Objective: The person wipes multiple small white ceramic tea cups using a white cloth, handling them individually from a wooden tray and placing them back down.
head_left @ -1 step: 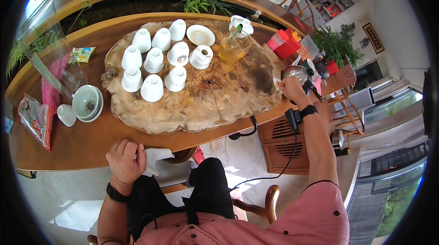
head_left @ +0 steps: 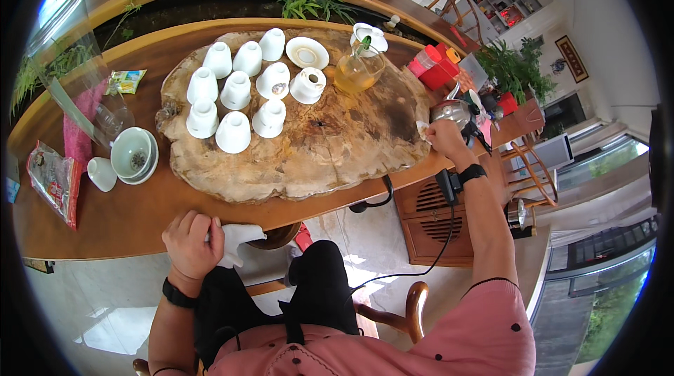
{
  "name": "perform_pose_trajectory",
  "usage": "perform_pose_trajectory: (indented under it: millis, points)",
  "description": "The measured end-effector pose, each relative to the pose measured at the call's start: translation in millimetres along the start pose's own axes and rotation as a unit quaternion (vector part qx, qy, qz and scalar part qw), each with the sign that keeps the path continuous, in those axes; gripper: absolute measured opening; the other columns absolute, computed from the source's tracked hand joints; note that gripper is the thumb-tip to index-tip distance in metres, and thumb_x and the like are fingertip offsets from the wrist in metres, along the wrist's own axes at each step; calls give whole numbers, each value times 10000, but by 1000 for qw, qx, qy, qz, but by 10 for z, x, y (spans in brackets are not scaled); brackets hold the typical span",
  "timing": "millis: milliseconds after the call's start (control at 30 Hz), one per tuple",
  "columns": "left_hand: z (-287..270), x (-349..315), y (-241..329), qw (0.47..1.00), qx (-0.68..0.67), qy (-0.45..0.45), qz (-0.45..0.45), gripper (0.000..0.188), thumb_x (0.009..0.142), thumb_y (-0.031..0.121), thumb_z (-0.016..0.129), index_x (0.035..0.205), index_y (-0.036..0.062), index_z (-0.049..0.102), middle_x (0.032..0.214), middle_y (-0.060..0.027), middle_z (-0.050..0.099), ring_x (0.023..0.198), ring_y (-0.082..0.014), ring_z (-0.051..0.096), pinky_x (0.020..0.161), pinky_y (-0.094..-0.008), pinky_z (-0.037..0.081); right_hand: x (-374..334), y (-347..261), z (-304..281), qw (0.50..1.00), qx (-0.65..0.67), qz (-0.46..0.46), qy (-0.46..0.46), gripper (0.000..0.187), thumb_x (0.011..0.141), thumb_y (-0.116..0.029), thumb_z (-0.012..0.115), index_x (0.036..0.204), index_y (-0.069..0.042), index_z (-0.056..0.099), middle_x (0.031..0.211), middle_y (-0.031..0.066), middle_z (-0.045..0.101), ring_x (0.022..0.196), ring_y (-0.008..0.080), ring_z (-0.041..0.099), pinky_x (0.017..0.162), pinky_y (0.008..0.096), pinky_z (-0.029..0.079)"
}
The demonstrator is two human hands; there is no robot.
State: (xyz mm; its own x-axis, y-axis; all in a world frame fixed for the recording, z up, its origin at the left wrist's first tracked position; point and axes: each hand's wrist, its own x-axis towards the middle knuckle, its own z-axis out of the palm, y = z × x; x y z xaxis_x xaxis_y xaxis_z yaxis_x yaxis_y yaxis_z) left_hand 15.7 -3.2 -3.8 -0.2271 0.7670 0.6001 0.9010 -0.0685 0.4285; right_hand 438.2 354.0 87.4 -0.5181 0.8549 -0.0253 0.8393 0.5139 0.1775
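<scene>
My left hand is closed around a crumpled white tissue at the table's front edge; part of it hangs out past the thumb. At the right end of the wooden slab, my right hand is closed on a small white tissue, its tip poking out by the fingers. Beside that hand is a metal kettle, partly hidden. Several white cups stand upside down on the slab, with a white saucer behind them. A glass pitcher holds yellow tea.
Stacked white bowls, a tipped white cup and a red-edged plastic bag lie on the left, near a pink towel. Red boxes stand at the right. A black cable hangs from my right wrist.
</scene>
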Motion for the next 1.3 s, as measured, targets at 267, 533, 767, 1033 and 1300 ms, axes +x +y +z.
perform_pose_trajectory:
  millis: [267,533,767,1033,1300]
  points:
    - [6,1,1,1000,-15,22,6,203,740,68,634,642,72,456,601,-81,473,534,-291,496,459,-390,392,-482,-514,-83,992,94,-23,74,90,685,-104,622,703,-35,677,756,170,645,743,349,625,707,415,506]
    - [18,-17,1,999,-4,28,18,192,746,68,634,657,68,464,617,-89,497,551,-299,515,463,-404,398,-646,-1196,-130,969,201,-67,125,30,697,-63,621,699,-33,627,738,146,613,724,332,604,667,407,493]
    - [39,-26,5,1000,7,17,9,193,758,61,618,650,65,458,613,-90,492,558,-301,510,471,-404,390,-583,-1430,-47,949,246,-79,183,38,716,-40,644,735,-11,661,721,139,618,687,315,605,627,372,485]
    - [29,-21,5,1000,-3,0,-8,206,763,43,600,638,60,437,603,-101,471,545,-318,484,468,-421,358,227,-1116,25,979,149,-3,139,83,732,-97,633,752,-51,698,805,162,664,779,330,640,730,406,519]
    - [50,-21,11,1000,-9,-20,-13,178,770,18,576,655,56,445,594,-96,446,539,-298,453,480,-401,316,970,-715,185,982,68,113,133,102,755,-124,615,772,-75,703,808,167,667,788,345,647,763,421,522]
